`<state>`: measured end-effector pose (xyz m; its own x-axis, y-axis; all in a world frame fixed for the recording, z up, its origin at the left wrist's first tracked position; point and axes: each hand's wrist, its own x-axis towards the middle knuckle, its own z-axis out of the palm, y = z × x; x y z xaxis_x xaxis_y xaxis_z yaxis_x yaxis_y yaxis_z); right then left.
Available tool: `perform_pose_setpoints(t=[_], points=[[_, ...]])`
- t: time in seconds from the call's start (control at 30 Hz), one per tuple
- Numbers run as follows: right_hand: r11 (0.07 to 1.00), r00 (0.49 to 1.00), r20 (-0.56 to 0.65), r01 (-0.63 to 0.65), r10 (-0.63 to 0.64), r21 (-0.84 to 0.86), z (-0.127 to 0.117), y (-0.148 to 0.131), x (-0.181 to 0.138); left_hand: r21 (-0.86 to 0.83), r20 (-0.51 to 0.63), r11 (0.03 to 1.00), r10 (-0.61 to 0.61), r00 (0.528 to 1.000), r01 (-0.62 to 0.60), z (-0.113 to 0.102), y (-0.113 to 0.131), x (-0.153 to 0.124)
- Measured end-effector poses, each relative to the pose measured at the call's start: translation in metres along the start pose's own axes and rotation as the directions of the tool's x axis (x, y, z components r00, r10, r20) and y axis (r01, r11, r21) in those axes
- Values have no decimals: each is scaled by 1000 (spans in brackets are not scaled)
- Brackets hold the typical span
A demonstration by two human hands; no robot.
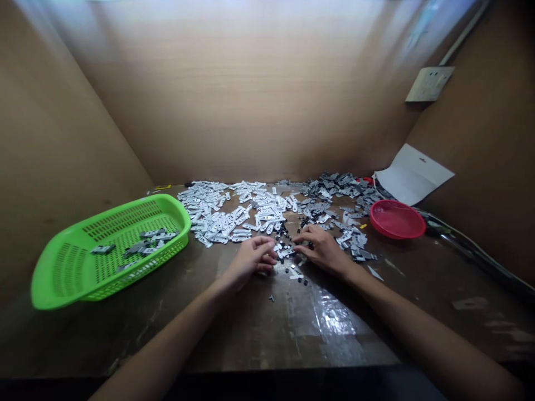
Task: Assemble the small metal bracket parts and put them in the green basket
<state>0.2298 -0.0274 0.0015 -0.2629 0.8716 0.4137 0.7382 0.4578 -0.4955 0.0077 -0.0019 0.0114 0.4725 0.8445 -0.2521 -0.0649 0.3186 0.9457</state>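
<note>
My left hand (254, 256) is at the middle of the table, thumb and index fingertip pressed together; whatever lies between them is too small to make out. Facing it, my right hand (320, 248) has its fingers curved and apart, thumb tip close to a small silver metal plate (287, 253) between the hands. Small black round parts (302, 281) lie scattered around the fingertips. Behind my left hand spreads a heap of light silver slotted plates (221, 223). Darker grey metal pieces (334, 189) are piled behind my right hand.
A green perforated basket (62, 298) on the left holds several assembled metal pieces (152, 240). To the right are a red bowl (397, 220) and a white sheet (413, 175) leaning on the wall. Wooden panels (251, 100) enclose the brown table (234, 340). A cable (472, 245) runs along the right.
</note>
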Motion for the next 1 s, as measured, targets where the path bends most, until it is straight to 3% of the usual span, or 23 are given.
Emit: perform_pose_setpoints(t=[0.07, 0.17, 0.23, 0.33, 0.47, 0.63, 0.9, 1.0], points=[[998, 999, -33, 24, -22, 65, 2, -11, -2, 29, 69, 999, -43, 997, 42, 9, -5, -3], [980, 997, 23, 68, -74, 189, 6, -29, -5, -20, 164, 998, -56, 985, 60, 15, -10, -5], [952, 994, 74, 57, -83, 302, 6, -34, -6, -39, 143, 998, -35, 989, 41, 13, -13, -2], [920, 997, 67, -3, -25, 393, 3, -26, -4, -74, 24, 997, 5, 1000, -3, 5, -14, 4], [986, 999, 9, 33, -35, 165, 5, 3, 5, -133, -75, 991, 9, 997, -19, -4, -9, 8], [989, 985, 129, 123, -113, -76, 17, 19, 13, -119, -34, 993, -33, 999, 28, -3, -5, 5], [985, 990, 126, 75, -56, -156, 10, 19, 11, 78, 93, 984, -167, 981, 160, -1, -9, 1], [999, 997, 76, 18, -15, -41, 4, 14, 8, 117, 99, 977, -189, 977, 177, -2, -11, 1]])
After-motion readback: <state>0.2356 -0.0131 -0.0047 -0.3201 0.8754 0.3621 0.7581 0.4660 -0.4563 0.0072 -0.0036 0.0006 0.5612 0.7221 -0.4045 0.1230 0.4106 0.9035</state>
